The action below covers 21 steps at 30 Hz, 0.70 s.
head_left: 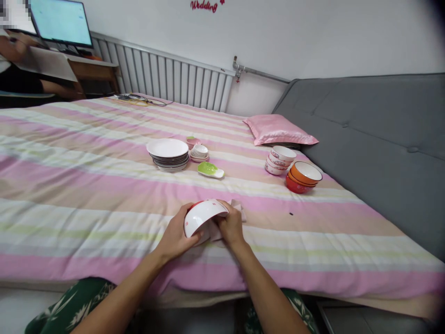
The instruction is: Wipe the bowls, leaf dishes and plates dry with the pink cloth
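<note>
My left hand [176, 235] grips a white bowl [201, 216] with a red rim, tilted on its side just above the striped bedspread [104, 195]. Its fingers wrap the bowl's lower edge. My right hand [231, 225] is closed on a pale cloth [239, 209] and presses it against the bowl's right side. Part of the cloth is hidden under the bowl and my fingers.
Farther back on the bed lie a stack of white plates [168, 155], small saucers [199, 151], a green dish [210, 170], white patterned bowls [280, 160], orange bowls [303, 176] and a pink pillow [278, 129]. A grey sofa [382, 139] lines the right. Another person [21, 69] sits at a desk, far left.
</note>
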Tool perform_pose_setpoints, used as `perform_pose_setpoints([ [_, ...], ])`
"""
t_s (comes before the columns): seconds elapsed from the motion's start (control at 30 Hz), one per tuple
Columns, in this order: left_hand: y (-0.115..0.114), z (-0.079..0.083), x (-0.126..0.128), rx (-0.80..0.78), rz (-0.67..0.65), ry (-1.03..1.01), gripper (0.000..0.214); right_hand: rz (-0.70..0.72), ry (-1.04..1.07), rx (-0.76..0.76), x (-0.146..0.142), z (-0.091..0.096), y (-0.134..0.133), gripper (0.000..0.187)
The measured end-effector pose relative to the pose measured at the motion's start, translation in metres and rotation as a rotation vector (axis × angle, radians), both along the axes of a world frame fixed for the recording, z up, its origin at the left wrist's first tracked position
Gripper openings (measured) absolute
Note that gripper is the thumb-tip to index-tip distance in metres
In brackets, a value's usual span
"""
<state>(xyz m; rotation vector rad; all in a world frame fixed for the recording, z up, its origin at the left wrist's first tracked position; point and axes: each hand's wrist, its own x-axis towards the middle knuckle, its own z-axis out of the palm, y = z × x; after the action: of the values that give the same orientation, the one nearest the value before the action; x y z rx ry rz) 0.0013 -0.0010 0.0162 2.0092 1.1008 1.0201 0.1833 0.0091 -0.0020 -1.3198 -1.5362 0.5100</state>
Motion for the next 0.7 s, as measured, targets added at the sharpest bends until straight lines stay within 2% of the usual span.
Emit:
perform_pose_setpoints([
  [0.43,0.0019,-0.0048,-0.0012,-0.026,0.05,0.011,0.058,-0.048,-0.053,-0.054,-0.0014,-0.0025,-0.0006,0.045],
  [0.6,0.0021,-0.0065,-0.0013,-0.097,0.098,-0.029,0.057,-0.077,-0.131,-0.069,-0.0008,-0.0036,-0.0011,0.036],
  [0.7,0.0022,-0.008,-0.0013,-0.135,0.145,-0.063,0.066,-0.087,-0.157,-0.08,-0.0003,-0.0025,-0.0014,0.026],
])
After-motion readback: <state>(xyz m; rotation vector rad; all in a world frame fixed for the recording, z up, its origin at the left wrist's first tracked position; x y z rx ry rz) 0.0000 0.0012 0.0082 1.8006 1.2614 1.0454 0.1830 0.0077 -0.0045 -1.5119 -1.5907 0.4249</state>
